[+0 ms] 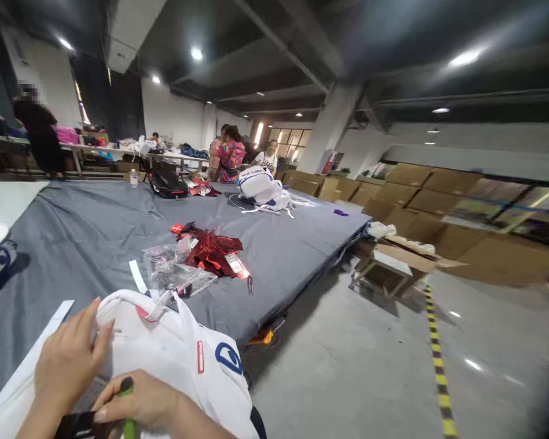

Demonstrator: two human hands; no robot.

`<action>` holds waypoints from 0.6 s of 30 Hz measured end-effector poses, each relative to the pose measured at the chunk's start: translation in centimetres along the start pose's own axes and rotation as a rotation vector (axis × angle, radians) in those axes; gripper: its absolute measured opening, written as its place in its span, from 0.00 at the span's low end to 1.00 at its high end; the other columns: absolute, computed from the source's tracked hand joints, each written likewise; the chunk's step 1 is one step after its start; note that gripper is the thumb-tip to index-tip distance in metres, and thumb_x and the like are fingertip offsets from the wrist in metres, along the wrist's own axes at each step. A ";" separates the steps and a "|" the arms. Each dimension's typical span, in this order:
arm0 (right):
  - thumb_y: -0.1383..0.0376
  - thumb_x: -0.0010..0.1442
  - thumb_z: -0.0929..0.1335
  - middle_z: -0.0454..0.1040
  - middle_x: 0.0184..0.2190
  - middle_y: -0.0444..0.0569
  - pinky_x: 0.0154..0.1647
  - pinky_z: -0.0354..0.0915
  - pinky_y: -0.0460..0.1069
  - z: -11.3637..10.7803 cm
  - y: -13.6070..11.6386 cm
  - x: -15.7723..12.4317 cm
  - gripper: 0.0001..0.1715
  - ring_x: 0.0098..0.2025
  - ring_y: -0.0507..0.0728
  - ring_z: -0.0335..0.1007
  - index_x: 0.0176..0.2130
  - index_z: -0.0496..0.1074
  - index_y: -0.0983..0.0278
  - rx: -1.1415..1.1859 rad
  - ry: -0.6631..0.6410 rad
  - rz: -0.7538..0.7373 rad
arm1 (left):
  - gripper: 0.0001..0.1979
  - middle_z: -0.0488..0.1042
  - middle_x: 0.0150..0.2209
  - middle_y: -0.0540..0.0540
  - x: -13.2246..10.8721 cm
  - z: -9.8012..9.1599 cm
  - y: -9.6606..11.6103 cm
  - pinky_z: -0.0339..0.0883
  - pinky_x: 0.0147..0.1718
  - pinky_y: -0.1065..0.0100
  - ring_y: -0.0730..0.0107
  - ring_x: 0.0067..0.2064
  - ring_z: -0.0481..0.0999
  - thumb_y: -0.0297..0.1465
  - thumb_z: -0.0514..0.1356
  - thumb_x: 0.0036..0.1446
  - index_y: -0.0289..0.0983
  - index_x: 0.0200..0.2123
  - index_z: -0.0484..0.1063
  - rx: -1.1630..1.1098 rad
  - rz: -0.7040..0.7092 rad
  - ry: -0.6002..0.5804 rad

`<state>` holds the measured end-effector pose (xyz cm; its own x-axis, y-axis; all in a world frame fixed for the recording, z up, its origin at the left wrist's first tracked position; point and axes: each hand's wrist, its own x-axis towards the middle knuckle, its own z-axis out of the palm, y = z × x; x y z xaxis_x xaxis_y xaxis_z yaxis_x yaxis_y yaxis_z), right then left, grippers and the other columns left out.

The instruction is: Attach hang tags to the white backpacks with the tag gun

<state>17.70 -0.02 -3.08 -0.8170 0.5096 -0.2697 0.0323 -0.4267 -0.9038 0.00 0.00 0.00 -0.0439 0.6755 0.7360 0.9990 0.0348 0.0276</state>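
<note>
A white backpack (165,353) with a blue oval logo and a small red label lies at the near edge of the table. My left hand (68,353) grips its upper left edge, thumb and fingers bent over the fabric. Lower down, my right hand (146,399) is closed around a green tool (129,427) with a black end; its kind I cannot make out. A dark flat piece (80,425) shows by the right fingertips, partly cut off. Beyond the backpack are a clear plastic bag (178,274) and a pile of red and black hang tags (215,250).
The grey-covered table (279,262) bears another white backpack (256,186), a black bag (167,183) and a bottle (133,178). Co-workers stand at the back. Right of the table, a cardboard box (393,262) and a striped floor line (439,366) appear.
</note>
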 end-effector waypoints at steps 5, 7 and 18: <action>0.65 0.37 0.78 0.72 0.23 0.40 0.28 0.63 0.40 0.6 -0.1 0.0 0.20 0.24 0.45 0.66 0.33 0.77 0.67 0.036 0.058 -0.028 | 0.30 0.76 0.47 0.34 0.2 0.1 0.0 0.65 0.41 0.56 0.48 0.44 0.76 0.45 0.44 0.67 0.28 0.59 0.65 -0.019 -0.001 -0.005; 0.64 0.36 0.78 0.73 0.23 0.41 0.27 0.63 0.40 0.7 0.2 0.2 0.20 0.23 0.45 0.66 0.33 0.77 0.68 0.064 0.068 -0.032 | 0.30 0.76 0.47 0.34 0.3 0.1 -0.1 0.65 0.41 0.57 0.48 0.44 0.76 0.45 0.45 0.67 0.28 0.59 0.66 -0.022 -0.005 -0.006; 0.64 0.38 0.80 0.75 0.23 0.44 0.20 0.64 0.40 -0.1 2.6 1.8 0.23 0.18 0.47 0.67 0.36 0.78 0.68 0.155 -0.033 -0.071 | 0.30 0.77 0.42 0.34 0.7 -0.6 -0.2 0.65 0.37 0.57 0.49 0.38 0.76 0.45 0.46 0.66 0.27 0.59 0.66 0.023 0.010 0.017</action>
<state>16.34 -0.11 -5.97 -0.8326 0.5188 -0.1938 -0.1131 -0.5018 -0.8576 -0.18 -0.03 0.90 -0.0335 0.6637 0.7473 0.9990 0.0447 0.0051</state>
